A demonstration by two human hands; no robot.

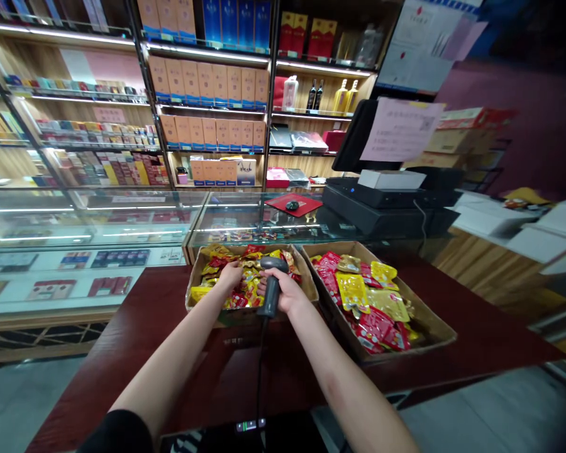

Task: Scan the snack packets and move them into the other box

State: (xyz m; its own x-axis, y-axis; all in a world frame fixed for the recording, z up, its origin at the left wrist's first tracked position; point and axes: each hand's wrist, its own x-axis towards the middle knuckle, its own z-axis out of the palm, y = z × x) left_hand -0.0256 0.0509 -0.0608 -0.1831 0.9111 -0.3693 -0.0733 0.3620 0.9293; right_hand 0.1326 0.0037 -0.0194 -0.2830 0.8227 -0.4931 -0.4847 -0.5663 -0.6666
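Observation:
My right hand (285, 289) is wrapped round the handle of a dark grey barcode scanner (270, 296), held over a cardboard box (306, 280) of snack packets. Its black cable (261, 352) runs down toward me. Inside the same box, my left hand (231, 277) has its fingers curled among red and yellow snack packets (249, 283); whatever they pinch, if anything, is hidden. To the right stands a second cardboard box (436, 327), holding larger red and yellow packets (351, 290).
Both boxes stand on a dark red tabletop (122, 352). Behind it is a glass display counter (136, 217) with a mouse (292, 206) on a red mat (311, 204). A monitor (356, 138) and a black cash drawer (387, 214) stand back right. Stocked shelves (212, 110) line the wall.

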